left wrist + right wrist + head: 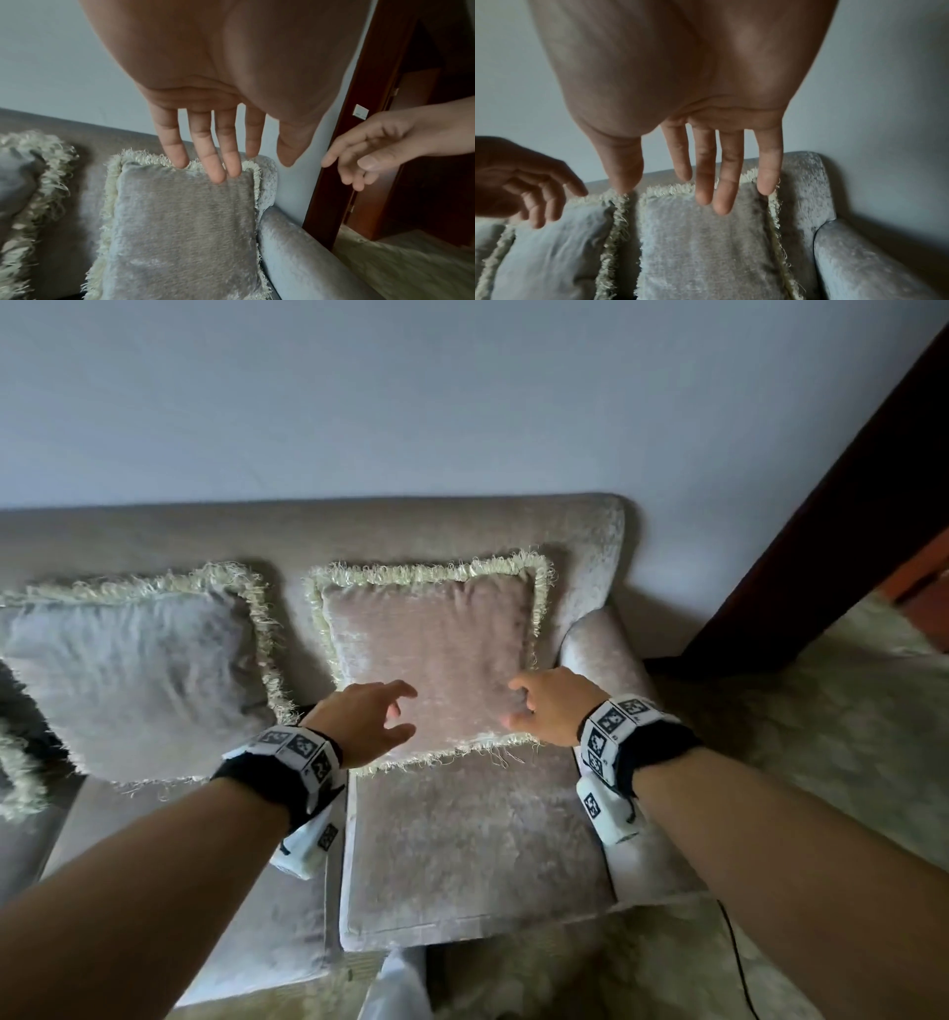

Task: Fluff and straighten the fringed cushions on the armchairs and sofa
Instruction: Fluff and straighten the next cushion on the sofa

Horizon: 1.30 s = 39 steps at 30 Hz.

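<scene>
A pinkish-grey velvet cushion (436,649) (180,223) (700,243) with a cream fringe leans upright against the sofa back (462,526) at the right end. My left hand (369,716) (221,146) hovers in front of its lower left part, fingers spread and loosely extended, holding nothing. My right hand (544,706) (718,172) hovers in front of its lower right part, fingers relaxed, also empty. A second fringed cushion (128,680) (552,243) leans on the sofa back to the left.
The sofa's right armrest (601,649) stands beside the cushion. A dark wooden door frame (847,505) rises at the right, with pale carpet (821,737) below it. Part of a third fringe (20,773) shows at the far left edge. A thin cable (739,968) lies on the floor.
</scene>
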Available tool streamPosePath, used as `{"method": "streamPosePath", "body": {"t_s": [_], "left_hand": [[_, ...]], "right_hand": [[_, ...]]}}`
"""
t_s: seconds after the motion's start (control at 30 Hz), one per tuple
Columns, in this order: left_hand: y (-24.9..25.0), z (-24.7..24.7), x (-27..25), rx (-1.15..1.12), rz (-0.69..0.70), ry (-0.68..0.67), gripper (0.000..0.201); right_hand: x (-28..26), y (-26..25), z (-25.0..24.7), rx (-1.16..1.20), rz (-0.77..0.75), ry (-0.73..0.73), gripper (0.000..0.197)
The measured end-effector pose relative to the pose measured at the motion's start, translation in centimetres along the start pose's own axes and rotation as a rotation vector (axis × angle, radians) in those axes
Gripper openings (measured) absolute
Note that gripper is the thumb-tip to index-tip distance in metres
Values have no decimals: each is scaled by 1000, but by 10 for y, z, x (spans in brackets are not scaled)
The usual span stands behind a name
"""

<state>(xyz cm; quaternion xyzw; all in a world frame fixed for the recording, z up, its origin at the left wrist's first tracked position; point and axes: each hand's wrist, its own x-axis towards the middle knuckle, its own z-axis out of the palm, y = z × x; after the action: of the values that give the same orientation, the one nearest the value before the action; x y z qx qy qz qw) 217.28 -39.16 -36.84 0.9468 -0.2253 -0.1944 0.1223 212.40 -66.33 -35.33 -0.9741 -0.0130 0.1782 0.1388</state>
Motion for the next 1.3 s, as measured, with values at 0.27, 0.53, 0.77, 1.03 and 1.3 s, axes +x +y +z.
{"method": "streamPosePath", "body": {"t_s": [0.27, 0.53, 0.77, 1.03, 1.3], "left_hand": [[26, -20, -90, 61, -14, 7, 48], [17, -25, -105, 99, 31, 0, 48], [-9, -26, -95, 72, 32, 3, 50], [-30, -21, -53, 2, 54, 58, 58], [-52, 7, 40, -136, 18, 112, 58]], "right_hand": [[-84, -36, -24, -11, -56, 12, 63], [-97, -62, -19, -87, -9, -16, 58], [-77, -78, -10, -73, -11, -25, 59], [-34, -60, 9, 34, 20, 114, 65], [55, 0, 33, 221, -1, 310, 60]]}}
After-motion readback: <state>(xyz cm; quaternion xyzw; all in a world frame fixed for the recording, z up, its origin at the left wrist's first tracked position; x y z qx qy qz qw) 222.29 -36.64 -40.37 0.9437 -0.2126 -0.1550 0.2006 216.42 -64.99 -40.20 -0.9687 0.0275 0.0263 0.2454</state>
